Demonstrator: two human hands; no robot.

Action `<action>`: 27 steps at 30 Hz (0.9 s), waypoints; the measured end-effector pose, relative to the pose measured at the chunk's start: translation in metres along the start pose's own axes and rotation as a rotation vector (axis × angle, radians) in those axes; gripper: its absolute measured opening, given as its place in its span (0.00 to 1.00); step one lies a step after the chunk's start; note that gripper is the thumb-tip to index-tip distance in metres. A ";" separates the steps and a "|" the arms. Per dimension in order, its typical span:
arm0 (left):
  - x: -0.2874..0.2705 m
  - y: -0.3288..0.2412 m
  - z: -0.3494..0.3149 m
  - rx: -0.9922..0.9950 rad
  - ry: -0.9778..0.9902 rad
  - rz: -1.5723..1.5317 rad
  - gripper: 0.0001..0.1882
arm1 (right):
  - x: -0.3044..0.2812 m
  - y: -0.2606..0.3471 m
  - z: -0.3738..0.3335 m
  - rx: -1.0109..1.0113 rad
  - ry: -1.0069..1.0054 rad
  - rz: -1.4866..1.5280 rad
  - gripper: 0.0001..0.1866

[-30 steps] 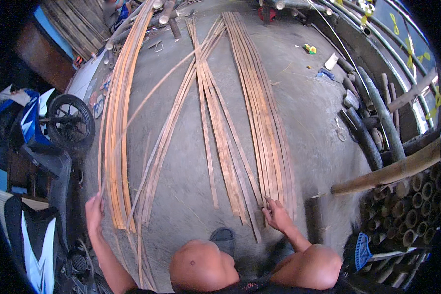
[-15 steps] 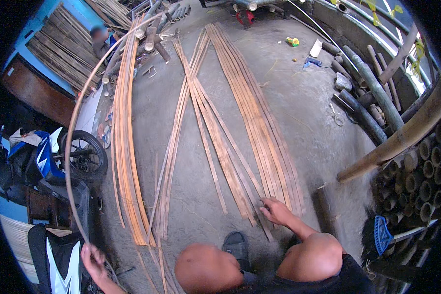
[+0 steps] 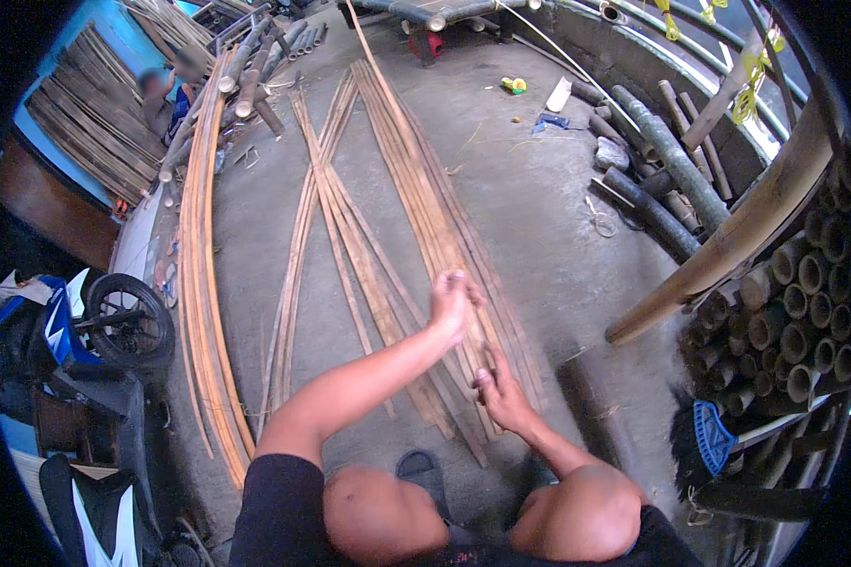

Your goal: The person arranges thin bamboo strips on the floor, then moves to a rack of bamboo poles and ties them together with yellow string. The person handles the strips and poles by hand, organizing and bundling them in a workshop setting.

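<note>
Several long bamboo strips [image 3: 435, 236] lie fanned on the concrete floor [image 3: 539, 208], centre frame. Your right hand [image 3: 503, 397] presses fingers-spread onto their near ends, lower centre. Your left hand [image 3: 452, 304] hovers above them, fingers together, holding nothing. Sorting step, likely; next, get a firm grip on one strip. Motorbike [image 3: 95, 331] stands at left.

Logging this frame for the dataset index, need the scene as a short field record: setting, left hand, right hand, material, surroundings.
setting: concrete floor of a workshop yard, seen from above
left hand: left hand raised over the bamboo strips, fingers loosely bent; grip unclear
right hand: right hand down on the near ends of the strips
material: long split strips in fanned bundles; a separate bundle lies to the left
surroundings: motorbike at left, stacked bamboo poles at right
</note>
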State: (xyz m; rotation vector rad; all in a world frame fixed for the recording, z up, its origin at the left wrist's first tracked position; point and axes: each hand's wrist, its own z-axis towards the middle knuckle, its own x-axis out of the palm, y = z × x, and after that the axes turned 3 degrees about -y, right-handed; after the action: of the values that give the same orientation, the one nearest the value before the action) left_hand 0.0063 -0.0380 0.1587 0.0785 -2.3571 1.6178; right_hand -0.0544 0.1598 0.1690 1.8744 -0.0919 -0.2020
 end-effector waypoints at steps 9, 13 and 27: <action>0.010 0.100 0.032 0.356 0.466 1.426 0.36 | -0.087 -0.099 0.008 0.011 -0.423 -0.394 0.20; -0.010 0.129 0.022 0.461 0.601 1.585 0.40 | -0.086 -0.103 0.020 -0.006 -0.354 -0.462 0.21; -0.024 0.144 0.015 0.652 0.620 1.653 0.42 | -0.085 -0.116 0.039 -0.063 -0.339 -0.444 0.20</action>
State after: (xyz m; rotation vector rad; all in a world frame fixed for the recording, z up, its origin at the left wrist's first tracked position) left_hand -0.0027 -0.0009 0.0166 -2.2696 -1.0306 2.2421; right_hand -0.1491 0.1733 0.0552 1.7618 0.1011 -0.8177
